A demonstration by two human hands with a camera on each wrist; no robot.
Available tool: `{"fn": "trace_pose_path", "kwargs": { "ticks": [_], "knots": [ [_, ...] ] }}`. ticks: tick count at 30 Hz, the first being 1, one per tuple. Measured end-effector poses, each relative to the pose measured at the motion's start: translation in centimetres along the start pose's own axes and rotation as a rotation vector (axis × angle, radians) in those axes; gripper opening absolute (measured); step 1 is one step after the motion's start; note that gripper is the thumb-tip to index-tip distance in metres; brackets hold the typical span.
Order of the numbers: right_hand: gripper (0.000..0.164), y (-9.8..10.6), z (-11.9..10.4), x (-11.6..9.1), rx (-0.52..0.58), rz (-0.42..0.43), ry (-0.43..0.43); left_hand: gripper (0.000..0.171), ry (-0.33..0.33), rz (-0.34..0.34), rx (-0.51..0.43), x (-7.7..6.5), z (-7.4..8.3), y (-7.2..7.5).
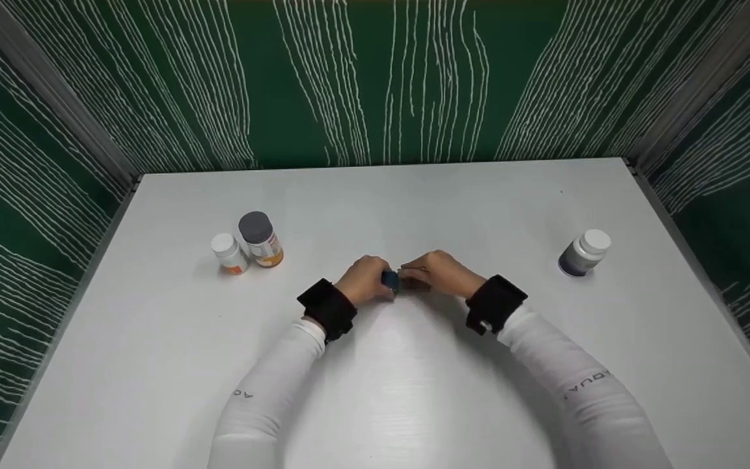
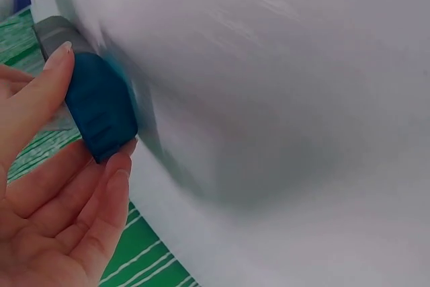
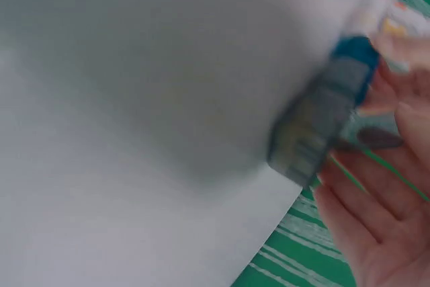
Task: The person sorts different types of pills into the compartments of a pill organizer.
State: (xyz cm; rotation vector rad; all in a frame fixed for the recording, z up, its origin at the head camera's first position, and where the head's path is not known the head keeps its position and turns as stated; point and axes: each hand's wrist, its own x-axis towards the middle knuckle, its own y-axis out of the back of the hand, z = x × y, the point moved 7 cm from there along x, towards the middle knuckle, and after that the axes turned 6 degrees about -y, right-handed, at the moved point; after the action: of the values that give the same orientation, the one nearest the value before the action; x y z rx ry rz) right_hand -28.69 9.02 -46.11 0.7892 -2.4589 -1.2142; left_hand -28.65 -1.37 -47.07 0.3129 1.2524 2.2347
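Both hands meet near the middle of the table over a small box-like object point(image 1: 390, 281), one end blue, the other grey and see-through. My left hand point(image 1: 363, 279) grips the blue end point(image 2: 102, 105), thumb on one side and fingertips along the lower edge. From the other side, my right hand point(image 1: 443, 270) holds the grey end point(image 3: 306, 129). In the right wrist view the object is tilted, with the right fingers under the grey part. It is close over the white table point(image 1: 388, 391). What kind of object it is, I cannot tell.
To the left stand a small white bottle point(image 1: 230, 255) with an orange label and a larger bottle point(image 1: 262, 241) with a grey lid. A white-lidded bottle point(image 1: 584, 253) with a dark lower part stands right. Green, white-streaked panels point(image 1: 375, 85) border the table.
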Motion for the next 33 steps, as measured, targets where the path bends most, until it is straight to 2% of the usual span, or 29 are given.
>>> {"fn": "trace_pose_path", "kwargs": {
  "ticks": [3, 7, 10, 13, 19, 23, 25, 28, 30, 33],
  "knots": [
    [0.023, 0.7, 1.4, 1.5, 0.25, -0.05, -0.131, 0.036, 0.014, -0.013, -0.007, 0.1, -0.2, 0.0],
    [0.025, 0.9, 3.5, 2.7, 0.528, -0.022, -0.345, 0.032, 0.014, -0.022, -0.023, 0.3, -0.2, -0.1],
    [0.027, 0.6, 4.7, 3.2, 0.611, 0.001, -0.465, 0.031, 0.02, -0.022, -0.026, 0.4, -0.2, -0.1],
    [0.028, 0.2, 5.4, 3.5, 0.604, 0.013, -0.518, 0.03, 0.026, -0.017, -0.017, 0.4, -0.2, 0.0],
    [0.026, -0.5, 5.9, 3.7, 0.519, 0.033, -0.527, 0.029, 0.04, -0.02, 0.0, 0.0, 0.0, 0.0],
    [0.033, -0.4, 5.5, 3.3, 0.578, 0.018, -0.49, 0.029, 0.055, -0.023, 0.013, -0.1, 0.2, -0.1],
    [0.037, -0.2, 5.3, 2.9, 0.618, 0.019, -0.463, 0.036, 0.058, -0.026, 0.031, -0.1, 0.2, 0.0],
    [0.041, 0.6, 4.9, 1.9, 0.598, 0.048, -0.402, 0.052, 0.051, -0.022, 0.063, -0.3, 0.2, 0.6],
    [0.041, 1.2, 4.7, 1.0, 0.56, 0.082, -0.369, 0.061, 0.043, 0.025, 0.068, -0.6, 0.0, 1.7],
    [0.041, 2.1, 4.4, -0.8, 0.529, 0.137, -0.34, 0.06, 0.015, 0.193, 0.073, -1.5, -0.6, 4.5]
  ]
}}
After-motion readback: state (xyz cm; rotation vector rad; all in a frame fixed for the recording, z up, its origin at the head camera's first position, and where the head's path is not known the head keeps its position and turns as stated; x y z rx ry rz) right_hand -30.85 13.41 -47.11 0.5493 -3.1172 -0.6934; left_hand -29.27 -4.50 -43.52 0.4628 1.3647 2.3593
